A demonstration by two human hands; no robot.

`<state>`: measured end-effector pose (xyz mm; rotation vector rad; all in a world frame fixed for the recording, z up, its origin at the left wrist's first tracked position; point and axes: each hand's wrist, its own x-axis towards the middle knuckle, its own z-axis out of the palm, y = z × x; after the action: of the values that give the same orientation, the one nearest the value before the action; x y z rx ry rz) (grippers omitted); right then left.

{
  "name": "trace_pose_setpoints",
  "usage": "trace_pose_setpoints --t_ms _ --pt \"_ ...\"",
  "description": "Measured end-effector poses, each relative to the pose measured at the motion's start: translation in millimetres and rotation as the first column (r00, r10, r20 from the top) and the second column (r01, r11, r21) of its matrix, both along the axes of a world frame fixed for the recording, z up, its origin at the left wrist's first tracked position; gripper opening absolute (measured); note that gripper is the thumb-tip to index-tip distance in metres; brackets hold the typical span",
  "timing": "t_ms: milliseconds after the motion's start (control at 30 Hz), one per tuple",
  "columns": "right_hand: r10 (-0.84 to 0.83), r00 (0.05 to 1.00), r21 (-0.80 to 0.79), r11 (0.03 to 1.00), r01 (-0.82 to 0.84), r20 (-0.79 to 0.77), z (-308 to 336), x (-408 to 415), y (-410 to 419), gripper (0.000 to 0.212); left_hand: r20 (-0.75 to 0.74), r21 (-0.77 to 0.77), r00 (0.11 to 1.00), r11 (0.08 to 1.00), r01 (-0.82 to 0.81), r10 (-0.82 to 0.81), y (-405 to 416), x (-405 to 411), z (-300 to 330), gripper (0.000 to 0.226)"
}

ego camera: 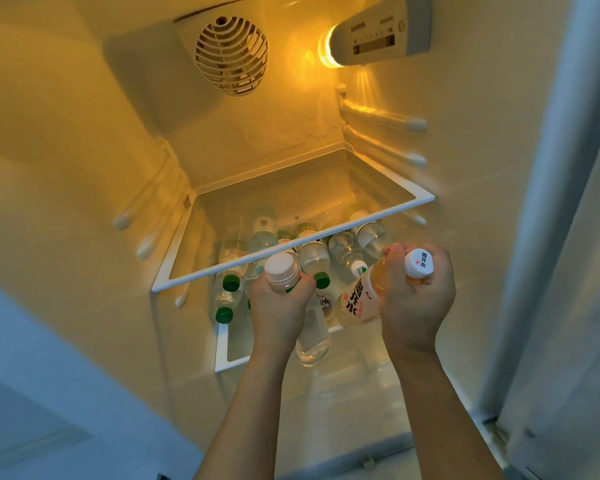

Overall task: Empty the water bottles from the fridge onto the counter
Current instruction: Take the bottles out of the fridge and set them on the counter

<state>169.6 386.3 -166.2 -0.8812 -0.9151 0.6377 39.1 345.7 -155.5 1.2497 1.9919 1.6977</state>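
Each hand grips one bottle just in front of the fridge's lower shelf [222,355]: the left hand [278,306] a clear bottle [309,341], the right hand [416,299] a labelled bottle [357,299]. Wet plastic could slip, or a bottle clip the glass shelf [291,244]. Its cap [419,263] reads 喝开水; the control panel [374,29] reads SIEMENS.
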Motion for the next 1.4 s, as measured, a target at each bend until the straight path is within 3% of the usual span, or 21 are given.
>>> trace_pose_setpoints --t_ms 200,400,567,833,1000,1133,1400 --pt "0.113 0.968 0.006 0.993 -0.117 0.223 16 9 -10 0.022 0.102 0.079 0.993 0.995 -0.068 0.059 -41 -6 -5 0.007" --pt "0.335 0.811 -0.034 0.931 -0.365 0.479 10 -17 -42 0.016 0.101 0.039 0.970 0.973 -0.227 0.222 -112 -14 -19 0.024" --pt "0.529 0.662 -0.121 0.820 -0.559 0.531 -12 -49 -83 0.016 0.097 0.001 0.944 0.948 -0.318 0.316 -170 -14 -31 0.045" --pt "0.699 0.455 -0.213 0.645 -0.733 0.552 -17 -84 -175 0.013 0.174 -0.044 0.842 0.859 -0.511 0.510 -290 -20 -26 0.041" --pt "0.820 0.325 -0.234 0.471 -0.850 0.471 3 -87 -264 0.013 0.185 -0.021 0.770 0.786 -0.618 0.611 -386 0 -10 0.037" --pt "0.915 0.154 -0.297 0.275 -0.915 0.373 16 -81 -351 0.012 0.154 -0.012 0.694 0.703 -0.711 0.704 -474 27 -3 0.038" --pt "0.913 -0.143 -0.265 -0.040 -0.963 0.381 28 -57 -542 0.012 0.066 0.031 0.423 0.422 -0.906 0.904 -669 105 12 0.034"
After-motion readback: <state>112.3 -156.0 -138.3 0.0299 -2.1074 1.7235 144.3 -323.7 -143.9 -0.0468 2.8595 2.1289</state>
